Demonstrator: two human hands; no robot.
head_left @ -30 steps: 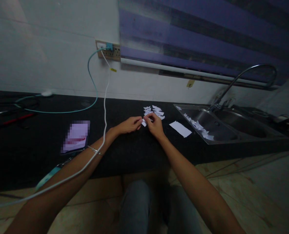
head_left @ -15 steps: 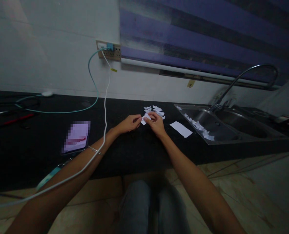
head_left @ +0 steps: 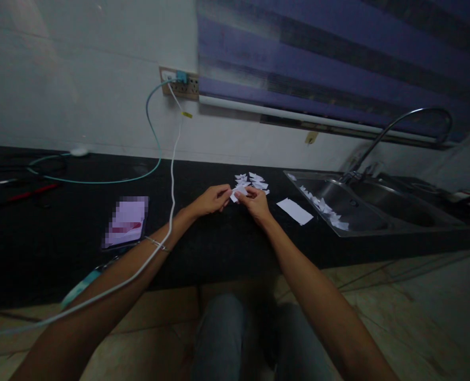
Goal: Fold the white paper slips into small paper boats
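Note:
A small piece of white paper point(head_left: 238, 194) is pinched between my two hands above the black counter. My left hand point(head_left: 214, 199) grips its left edge with thumb and fingers closed. On the other side, my right hand point(head_left: 255, 202) holds it between thumb and fingertips. Just beyond my hands lie several folded white paper pieces point(head_left: 259, 183), partly hidden by my fingers. A stack of flat white paper slips point(head_left: 295, 210) rests on the counter to the right of my right hand.
More folded papers point(head_left: 325, 207) line the left rim of the steel sink point(head_left: 362, 233), with its curved faucet point(head_left: 394, 126) behind. A phone point(head_left: 127, 222) lies left of my left arm. A white cable point(head_left: 173, 180) hangs from the socket across that forearm.
Both hands stay in nearly the same place, and the paper between them now lies a little flatter. The view has shifted slightly, and my right leg has moved to the right.

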